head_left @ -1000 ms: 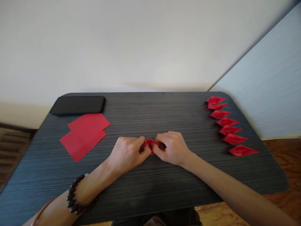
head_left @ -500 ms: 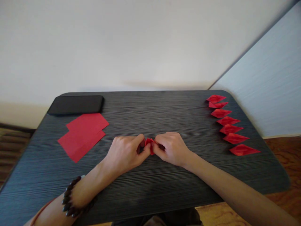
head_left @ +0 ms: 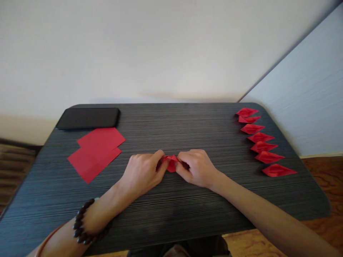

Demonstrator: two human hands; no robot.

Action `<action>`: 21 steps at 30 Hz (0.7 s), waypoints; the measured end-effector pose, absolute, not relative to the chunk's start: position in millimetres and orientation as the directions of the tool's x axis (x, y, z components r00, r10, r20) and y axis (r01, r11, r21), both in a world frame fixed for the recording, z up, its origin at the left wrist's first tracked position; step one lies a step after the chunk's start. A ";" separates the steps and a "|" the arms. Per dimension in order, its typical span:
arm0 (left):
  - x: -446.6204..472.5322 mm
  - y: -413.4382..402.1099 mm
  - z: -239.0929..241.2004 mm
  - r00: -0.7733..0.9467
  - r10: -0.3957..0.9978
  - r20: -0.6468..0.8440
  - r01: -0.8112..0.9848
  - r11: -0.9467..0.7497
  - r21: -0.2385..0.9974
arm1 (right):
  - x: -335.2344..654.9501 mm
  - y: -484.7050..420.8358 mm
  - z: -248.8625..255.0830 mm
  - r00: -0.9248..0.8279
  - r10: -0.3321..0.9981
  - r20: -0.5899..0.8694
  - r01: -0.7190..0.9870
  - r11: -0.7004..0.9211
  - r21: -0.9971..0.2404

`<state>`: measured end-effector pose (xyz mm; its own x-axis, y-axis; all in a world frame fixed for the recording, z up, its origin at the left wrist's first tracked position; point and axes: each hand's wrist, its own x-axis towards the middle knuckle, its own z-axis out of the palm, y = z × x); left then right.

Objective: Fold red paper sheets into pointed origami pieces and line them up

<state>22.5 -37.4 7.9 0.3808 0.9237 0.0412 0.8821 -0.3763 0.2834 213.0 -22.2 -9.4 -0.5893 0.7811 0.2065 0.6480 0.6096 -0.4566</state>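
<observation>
A small folded red paper (head_left: pixel 172 165) is pinched between my two hands just above the middle of the table. My left hand (head_left: pixel 143 171) grips its left end between thumb and fingers, the wrist circled by a dark beaded bracelet (head_left: pixel 80 225). Its right end is in the pinch of my right hand (head_left: pixel 197 167). Fingertips hide both ends of the paper, so only the middle folds show. Whether the paper touches the tabletop I cannot tell.
Two overlapping red paper pieces (head_left: pixel 100 151) lie on the left of the dark table (head_left: pixel 171 125). Behind them is a black phone (head_left: pixel 88 118). Several pointed red paper boats (head_left: pixel 269 157) form a line along the right edge. A white wall (head_left: pixel 171 50) borders the back.
My left thumb has drawn back a little to the left, and more of the paper's middle now shows between the hands. Both hands keep their hold.
</observation>
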 end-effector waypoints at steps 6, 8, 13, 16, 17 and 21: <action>23.4 -35.2 10.9 0.392 0.920 -0.010 0.827 -0.348 0.442 | 212.8 -22.6 -11.0 -0.633 0.742 0.223 0.601 0.652 -0.463; 22.9 -34.7 10.1 0.396 0.918 -0.030 0.815 -0.336 0.472 | 212.8 -23.0 -11.4 -0.631 0.742 0.227 0.599 0.651 -0.466; 23.5 -35.8 7.9 0.369 0.928 -0.047 0.805 -0.295 0.515 | 212.2 -23.2 -11.8 -0.622 0.748 0.231 0.605 0.647 -0.465; 25.1 -37.3 7.9 0.354 0.935 -0.027 0.807 -0.292 0.513 | 211.9 -22.7 -11.8 -0.635 0.734 0.241 0.590 0.662 -0.463; 25.4 -37.5 7.9 0.348 0.938 -0.017 0.812 -0.292 0.506 | 211.8 -22.7 -11.6 -0.638 0.732 0.241 0.585 0.664 -0.466; 24.5 -36.3 7.4 0.323 0.946 -0.002 0.809 -0.275 0.520 | 211.8 -23.6 -9.9 -0.593 0.780 0.200 0.609 0.597 -0.522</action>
<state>24.5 -36.3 7.4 0.3229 0.9464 -0.0020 0.8088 -0.2748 0.5200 211.8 -23.6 -9.9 -0.5929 0.7800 0.2001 0.6091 0.5969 -0.5221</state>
